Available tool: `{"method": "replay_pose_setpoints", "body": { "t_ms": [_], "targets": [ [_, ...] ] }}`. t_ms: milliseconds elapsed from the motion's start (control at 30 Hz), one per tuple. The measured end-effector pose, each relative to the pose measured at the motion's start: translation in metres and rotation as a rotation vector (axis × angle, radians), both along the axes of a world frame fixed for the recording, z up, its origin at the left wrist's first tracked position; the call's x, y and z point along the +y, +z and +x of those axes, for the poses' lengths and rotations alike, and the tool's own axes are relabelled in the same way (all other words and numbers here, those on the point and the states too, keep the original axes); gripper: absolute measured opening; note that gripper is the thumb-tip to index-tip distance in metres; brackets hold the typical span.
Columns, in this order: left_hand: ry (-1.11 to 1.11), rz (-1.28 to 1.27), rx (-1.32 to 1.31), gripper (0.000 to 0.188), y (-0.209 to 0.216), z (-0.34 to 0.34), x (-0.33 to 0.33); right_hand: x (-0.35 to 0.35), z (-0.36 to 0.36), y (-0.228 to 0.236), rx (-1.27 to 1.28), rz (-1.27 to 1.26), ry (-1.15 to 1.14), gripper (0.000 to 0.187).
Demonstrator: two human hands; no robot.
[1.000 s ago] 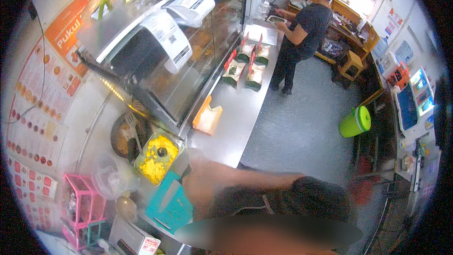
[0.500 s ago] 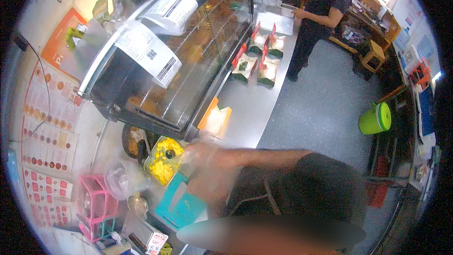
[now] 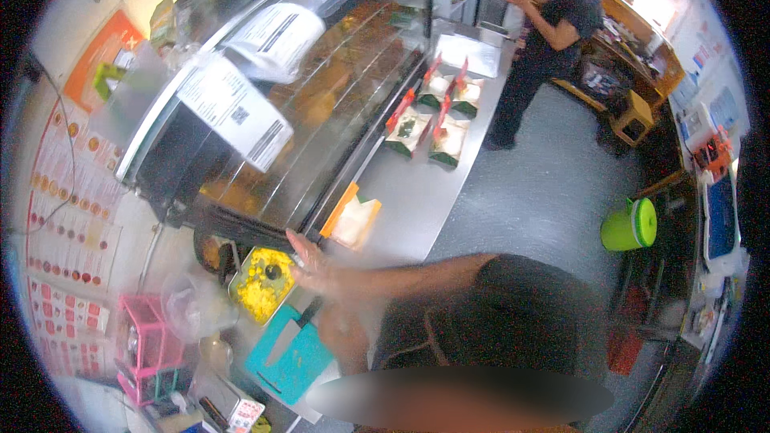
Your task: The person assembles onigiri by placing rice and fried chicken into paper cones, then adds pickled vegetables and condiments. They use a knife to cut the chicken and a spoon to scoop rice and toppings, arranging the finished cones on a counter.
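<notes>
My right hand (image 3: 314, 269) is over the right edge of a metal tray (image 3: 250, 317) of chopped yellow food (image 3: 258, 297). Its fingers are stretched apart and I see nothing in them. A small dark round thing (image 3: 273, 272) sits on the food. Below the tray lies a turquoise cutting board (image 3: 301, 369). Across it rests a knife (image 3: 282, 341), its black handle pointing up toward my hands. My left hand (image 3: 343, 335) is beside the board's right edge, close to the handle. Blur hides its fingers.
An orange-and-white paper packet (image 3: 353, 220) and several green-and-white packets (image 3: 407, 130) stand on the steel counter (image 3: 393, 200). A glass display case (image 3: 321, 104) rises behind the tray. Left are a clear container (image 3: 188, 305) and pink rack (image 3: 148, 329). A person (image 3: 553, 32) stands at the counter's far end.
My right hand's fingers have spread out and show more clearly. The knife's black handle has come into sight. The far person no longer holds the white container and has both hands raised together.
</notes>
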State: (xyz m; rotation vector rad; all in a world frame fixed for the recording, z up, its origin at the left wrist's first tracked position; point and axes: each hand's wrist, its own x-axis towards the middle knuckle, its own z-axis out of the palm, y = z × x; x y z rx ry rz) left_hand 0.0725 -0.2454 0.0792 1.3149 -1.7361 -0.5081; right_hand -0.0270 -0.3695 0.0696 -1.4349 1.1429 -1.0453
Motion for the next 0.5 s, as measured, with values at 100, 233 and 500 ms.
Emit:
{"method": "replay_pose_setpoints", "body": {
  "t_ms": [100,233,500],
  "targets": [
    [0.052,0.073,-0.086,0.013,0.011,0.01,-0.002,-0.027,0.023,-0.004,-0.135,-0.204,0.091,0.08],
    [0.009,0.288,-0.181,0.021,0.019,0.016,0.011,-0.043,0.022,-0.002,-0.16,-0.221,-0.029,0.065],
    [0.153,0.367,-0.084,0.019,-0.012,0.027,0.048,-0.11,0.014,0.023,0.184,-0.673,-0.322,0.032]
  ]
}}
